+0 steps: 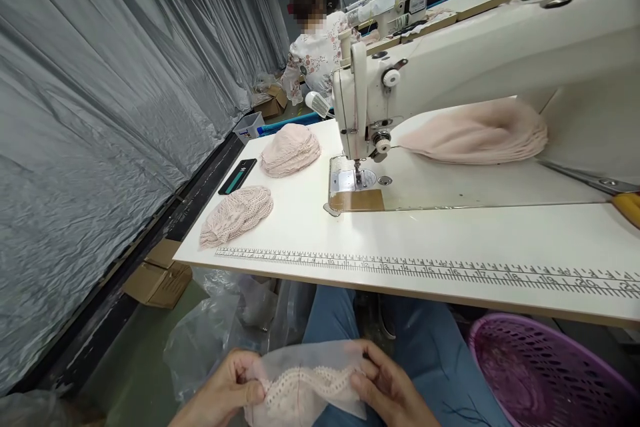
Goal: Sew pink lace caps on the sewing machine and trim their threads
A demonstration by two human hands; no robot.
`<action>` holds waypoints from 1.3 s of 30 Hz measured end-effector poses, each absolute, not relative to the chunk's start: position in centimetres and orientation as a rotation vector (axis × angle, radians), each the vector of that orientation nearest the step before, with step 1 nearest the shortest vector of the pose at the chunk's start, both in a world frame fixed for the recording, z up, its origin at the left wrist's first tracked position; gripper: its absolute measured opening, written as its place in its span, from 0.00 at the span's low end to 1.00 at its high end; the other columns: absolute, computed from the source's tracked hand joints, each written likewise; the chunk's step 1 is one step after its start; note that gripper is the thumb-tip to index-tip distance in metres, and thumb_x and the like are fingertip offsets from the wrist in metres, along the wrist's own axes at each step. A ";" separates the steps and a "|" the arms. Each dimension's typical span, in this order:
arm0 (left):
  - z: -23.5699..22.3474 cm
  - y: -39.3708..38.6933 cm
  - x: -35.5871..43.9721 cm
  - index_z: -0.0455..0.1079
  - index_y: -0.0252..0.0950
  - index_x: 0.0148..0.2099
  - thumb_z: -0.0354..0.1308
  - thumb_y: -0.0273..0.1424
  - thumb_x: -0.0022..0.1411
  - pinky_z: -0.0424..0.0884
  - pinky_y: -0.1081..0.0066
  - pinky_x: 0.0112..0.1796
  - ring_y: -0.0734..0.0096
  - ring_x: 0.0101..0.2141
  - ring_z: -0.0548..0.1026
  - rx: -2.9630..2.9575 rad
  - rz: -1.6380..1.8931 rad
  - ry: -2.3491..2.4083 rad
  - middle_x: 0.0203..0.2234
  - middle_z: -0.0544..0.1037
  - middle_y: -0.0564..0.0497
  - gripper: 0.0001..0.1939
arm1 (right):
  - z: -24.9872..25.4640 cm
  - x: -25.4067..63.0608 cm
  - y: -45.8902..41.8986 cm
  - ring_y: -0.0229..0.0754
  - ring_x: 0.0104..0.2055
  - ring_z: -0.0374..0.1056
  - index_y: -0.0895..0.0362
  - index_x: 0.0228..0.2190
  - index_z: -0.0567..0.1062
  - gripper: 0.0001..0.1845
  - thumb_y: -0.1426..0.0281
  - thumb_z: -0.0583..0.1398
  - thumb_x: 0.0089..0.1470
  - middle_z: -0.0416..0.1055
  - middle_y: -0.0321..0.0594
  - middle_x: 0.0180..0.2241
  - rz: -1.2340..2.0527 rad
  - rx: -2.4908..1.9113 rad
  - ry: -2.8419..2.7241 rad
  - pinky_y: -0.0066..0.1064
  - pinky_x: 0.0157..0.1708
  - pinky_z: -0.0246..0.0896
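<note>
Over my lap, below the table edge, a pale pink lace fabric piece (295,390) with a sheer layer is stretched between my two hands. My left hand (235,383) pinches its left end between thumb and fingers. At the opposite end, my right hand (383,383) grips the fabric with the thumb in front. A dark seam line runs down the middle of the piece. On the table lie a stack of pink lace pieces (237,213) and, behind it, another pink stack (290,150). The sewing machine (357,113) stands to the right of these, its needle over the metal plate.
Smooth pink cut pieces (475,133) lie under the machine arm, near yellow-handled scissors (625,203). A dark phone-like object (237,177) rests at the table's left. A purple basket (550,373) stands lower right, a cardboard box (160,273) lower left. Another person (320,47) sits ahead.
</note>
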State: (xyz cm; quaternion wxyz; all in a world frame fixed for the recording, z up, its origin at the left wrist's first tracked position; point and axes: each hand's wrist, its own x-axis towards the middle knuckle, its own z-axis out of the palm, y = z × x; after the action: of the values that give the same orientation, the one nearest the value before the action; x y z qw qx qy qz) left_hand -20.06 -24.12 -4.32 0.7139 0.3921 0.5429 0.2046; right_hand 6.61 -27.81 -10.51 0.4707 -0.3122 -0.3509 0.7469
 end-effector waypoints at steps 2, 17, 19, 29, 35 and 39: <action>-4.6 -24.1 -20.4 0.73 0.30 0.24 0.72 0.48 0.37 0.58 0.78 0.24 0.77 0.21 0.66 0.903 0.438 1.222 0.16 0.69 0.52 0.25 | -11.1 6.1 -27.9 0.41 0.33 0.69 0.53 0.36 0.70 0.20 0.50 0.59 0.53 0.71 0.33 0.28 1.783 -0.815 -0.882 0.29 0.34 0.61; -4.8 -23.1 -14.3 0.69 0.31 0.29 0.74 0.43 0.34 0.62 0.76 0.26 0.76 0.23 0.68 0.644 0.669 1.370 0.22 0.73 0.52 0.26 | -12.8 4.1 -26.9 0.54 0.53 0.66 0.52 0.53 0.69 0.22 0.62 0.57 0.57 0.71 0.45 0.52 0.765 -1.208 -1.638 0.43 0.50 0.63; -5.7 -22.8 -12.9 0.67 0.31 0.28 0.74 0.42 0.34 0.63 0.75 0.26 0.76 0.22 0.67 0.588 0.718 1.357 0.20 0.71 0.53 0.25 | -13.7 1.6 -27.5 0.53 0.50 0.71 0.53 0.56 0.67 0.25 0.64 0.57 0.58 0.71 0.44 0.53 0.391 -1.059 -1.896 0.35 0.41 0.70; -3.1 -23.3 -16.9 0.66 0.33 0.45 0.68 0.43 0.49 0.64 0.62 0.50 0.58 0.47 0.72 0.925 0.557 1.263 0.42 0.73 0.40 0.27 | -10.6 4.1 -25.4 0.42 0.36 0.76 0.54 0.47 0.74 0.16 0.66 0.50 0.64 0.79 0.39 0.36 1.165 -0.979 -1.770 0.24 0.34 0.69; -3.8 -23.3 -16.6 0.65 0.37 0.55 0.75 0.34 0.35 0.64 0.69 0.43 0.65 0.41 0.70 1.237 0.309 1.200 0.41 0.73 0.48 0.43 | -8.5 4.6 -26.0 0.39 0.29 0.68 0.55 0.39 0.73 0.19 0.55 0.51 0.61 0.71 0.36 0.29 1.695 -0.921 -1.517 0.26 0.28 0.64; -4.3 -23.2 -15.3 0.72 0.30 0.32 0.73 0.41 0.34 0.53 0.76 0.24 0.79 0.24 0.59 1.176 0.211 1.214 0.21 0.65 0.57 0.25 | -9.4 5.3 -26.6 0.43 0.36 0.65 0.53 0.41 0.71 0.19 0.52 0.58 0.55 0.68 0.37 0.34 1.880 -1.021 -1.318 0.29 0.34 0.62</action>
State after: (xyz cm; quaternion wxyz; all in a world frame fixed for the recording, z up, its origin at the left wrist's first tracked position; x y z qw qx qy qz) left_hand -15.26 -23.19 -4.31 0.6589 0.5194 0.5361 0.0933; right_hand 5.33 -26.57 -9.44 0.3092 -0.3862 -0.4989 0.7116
